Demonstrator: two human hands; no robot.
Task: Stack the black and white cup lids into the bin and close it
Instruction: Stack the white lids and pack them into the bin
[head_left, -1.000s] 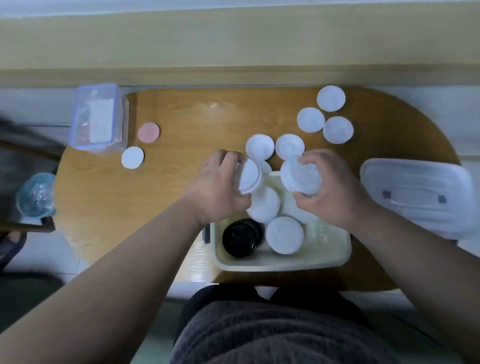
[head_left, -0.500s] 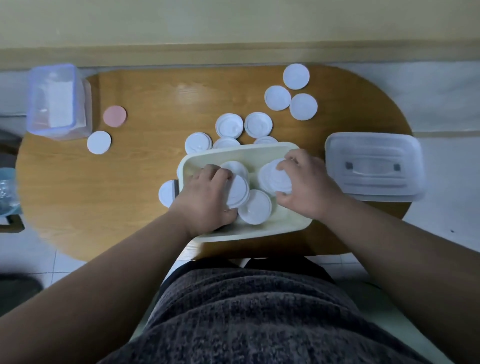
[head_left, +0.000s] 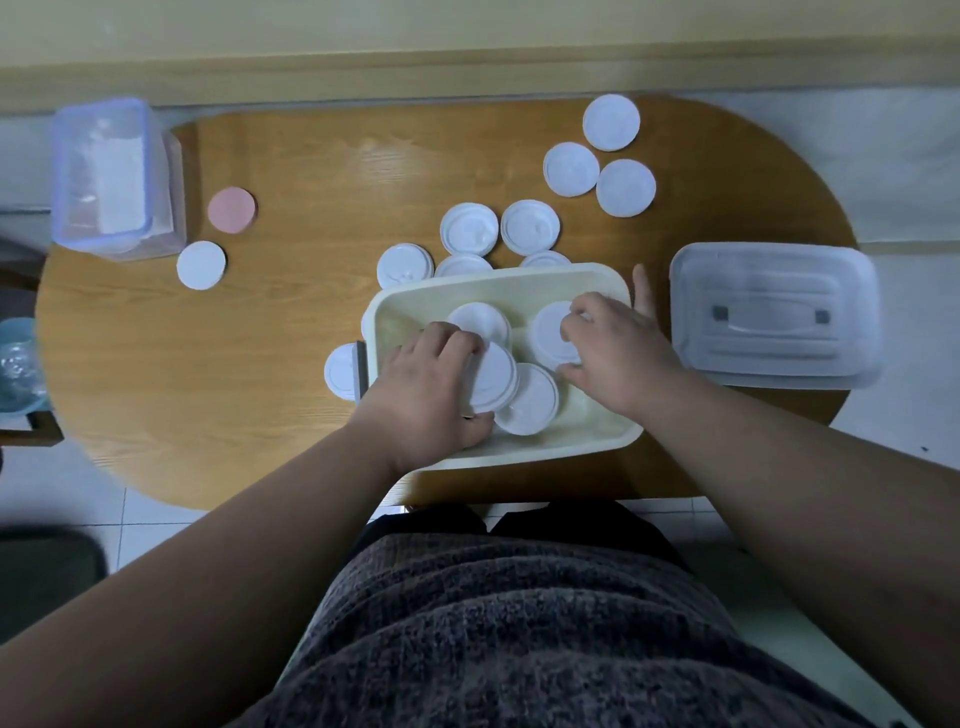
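Head view. The bin (head_left: 498, 278) sits mid-frame on the bench (head_left: 291, 332), uncovered. Its cover (head_left: 774, 317) lies to the right, apart.

The left grip (head_left: 421, 397) curls round the left stack (head_left: 493, 379) of white lids, low in the bin. The right grip (head_left: 618, 358) pinches the right stack (head_left: 548, 332), also inside. A single lid (head_left: 478, 318) lies flat in the bin above the left stack.

We see no black lid; one may be hidden under the hands.

Outside the bin:
- loose lids (head_left: 470, 228) just above it
- a trio (head_left: 570, 169) at upper right
- one lid (head_left: 340, 371) against its left wall

We judge the task about midway, with the loose lids and the closing left to do.
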